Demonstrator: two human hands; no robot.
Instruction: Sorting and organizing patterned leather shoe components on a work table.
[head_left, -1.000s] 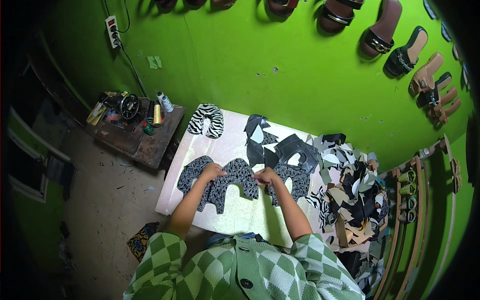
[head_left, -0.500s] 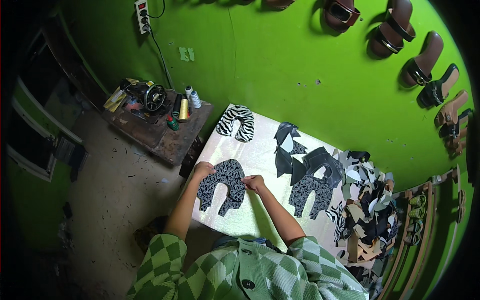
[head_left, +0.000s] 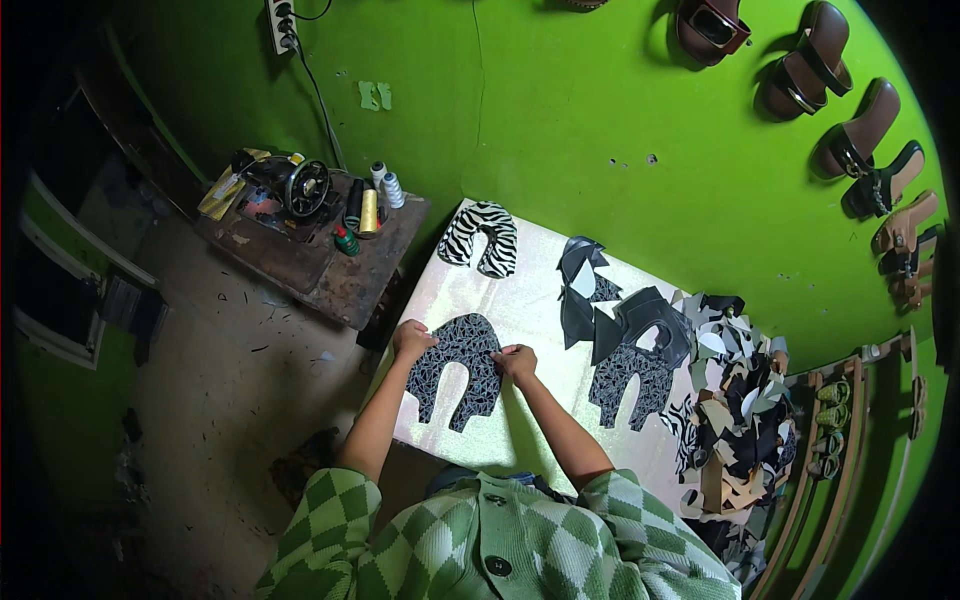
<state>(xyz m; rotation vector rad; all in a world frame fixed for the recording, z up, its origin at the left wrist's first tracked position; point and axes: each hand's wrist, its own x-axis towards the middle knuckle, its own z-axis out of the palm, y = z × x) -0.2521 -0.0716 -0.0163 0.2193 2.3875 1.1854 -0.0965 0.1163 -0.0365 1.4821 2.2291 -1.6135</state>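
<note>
A horseshoe-shaped shoe upper piece (head_left: pixel 458 340) in dark grey and black webbed print is between my hands over the near left of the white, shiny table (head_left: pixel 535 285). Its rounded end points away from me. My left hand (head_left: pixel 413 341) pinches the left edge. On the opposite edge, my right hand (head_left: pixel 517 362) pinches with thumb and fingers. Beyond them lies a zebra-print horseshoe-shaped piece (head_left: pixel 459 240). To the right rests another webbed-print piece (head_left: pixel 632 375), with black leather-like pieces (head_left: pixel 645 318) touching its far side.
Mixed offcuts (head_left: pixel 745 420) are heaped along the table's right end. A sewing machine (head_left: pixel 290 187) and thread spools (head_left: pixel 370 212) stand on a worn wooden table (head_left: pixel 330 280) at left. Sandals (head_left: pixel 810 60) hang on the green wall, and a wooden rack (head_left: pixel 845 470) leans at right.
The view has shifted slightly, so the table sits a little farther right and higher. Both hands keep their pinch on the webbed-print upper piece, which has barely moved.
</note>
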